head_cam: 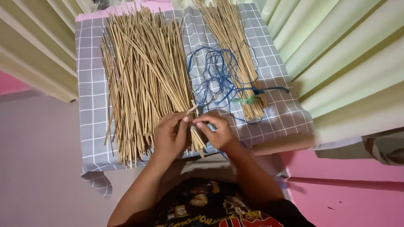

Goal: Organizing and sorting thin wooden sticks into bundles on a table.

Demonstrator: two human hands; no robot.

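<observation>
Hiding the small stick bundle's (pixel 197 141) middle, both hands (pixel 191 133) pinch it.

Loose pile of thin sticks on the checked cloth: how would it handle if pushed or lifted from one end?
The loose stick pile is untied and already splayed and crossed, so a push would probably scatter it. The sticks look thin and light, likely springy and easy to snap. The tied bundle beside it would likely move as one.

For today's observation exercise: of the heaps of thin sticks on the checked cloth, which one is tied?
The narrower bundle at the right, bound near its lower end with green and blue cord. The large pile lies loose.
</observation>
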